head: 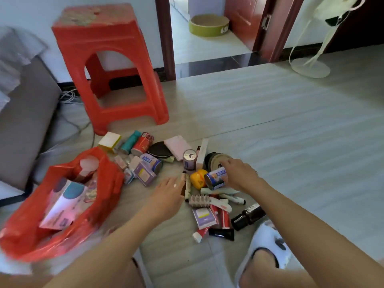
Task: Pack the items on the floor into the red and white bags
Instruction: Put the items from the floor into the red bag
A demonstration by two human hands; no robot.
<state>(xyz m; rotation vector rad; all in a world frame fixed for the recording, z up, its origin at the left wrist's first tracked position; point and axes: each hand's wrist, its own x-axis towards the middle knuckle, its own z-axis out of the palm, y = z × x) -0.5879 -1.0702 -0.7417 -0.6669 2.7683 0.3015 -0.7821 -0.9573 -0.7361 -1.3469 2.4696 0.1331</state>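
Observation:
A red plastic bag [27, 233] lies open on the floor at the left, with a white and pink box [62, 206] and other packs inside. Beside it a pile of small items spreads across the floor: cans, boxes, tubes, a dark bottle [248, 216]. My right hand [239, 173] is closed around a blue and white can [215, 177] lying on its side next to an orange lid [198, 178]. My left hand [169, 191] hovers over the floor with its fingers apart, empty, close to a brown comb [185, 185]. No white bag is in view.
A red plastic stool [108, 65] stands behind the pile. A grey sofa [22, 125] and loose cables are at the left. A white fan stand [311, 67] is at the far right. My slippered foot [266, 250] rests near the front, beside the bottle.

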